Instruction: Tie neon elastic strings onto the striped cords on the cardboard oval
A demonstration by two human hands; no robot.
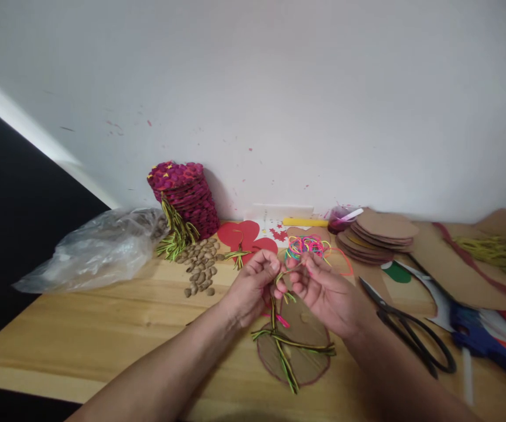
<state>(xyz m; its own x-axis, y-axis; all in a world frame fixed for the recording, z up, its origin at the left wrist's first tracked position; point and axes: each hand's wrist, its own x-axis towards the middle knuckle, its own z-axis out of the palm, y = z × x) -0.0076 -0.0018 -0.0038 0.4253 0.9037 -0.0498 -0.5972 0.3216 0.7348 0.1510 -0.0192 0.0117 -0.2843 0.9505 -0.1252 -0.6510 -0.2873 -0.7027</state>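
My left hand (253, 284) and my right hand (323, 290) meet above the wooden table (103, 334), both pinched on a thin yellow-green rubber band (284, 274) stretched between their fingertips. Below them hangs a bundle of green and yellow strands (284, 346), crossed over a brown cardboard cutout (299, 340) with a dark red edge. A pile of coloured rubber bands (306, 245) lies just behind my fingers.
Black scissors (411, 328) lie right of my right hand, with a blue tool (477, 334) beyond. A stack of brown cardboard pieces (378, 234), a dark red woven stack (187, 196), scattered seeds (200, 266), red paper hearts (242, 234) and a clear plastic bag (95, 249) sit along the wall.
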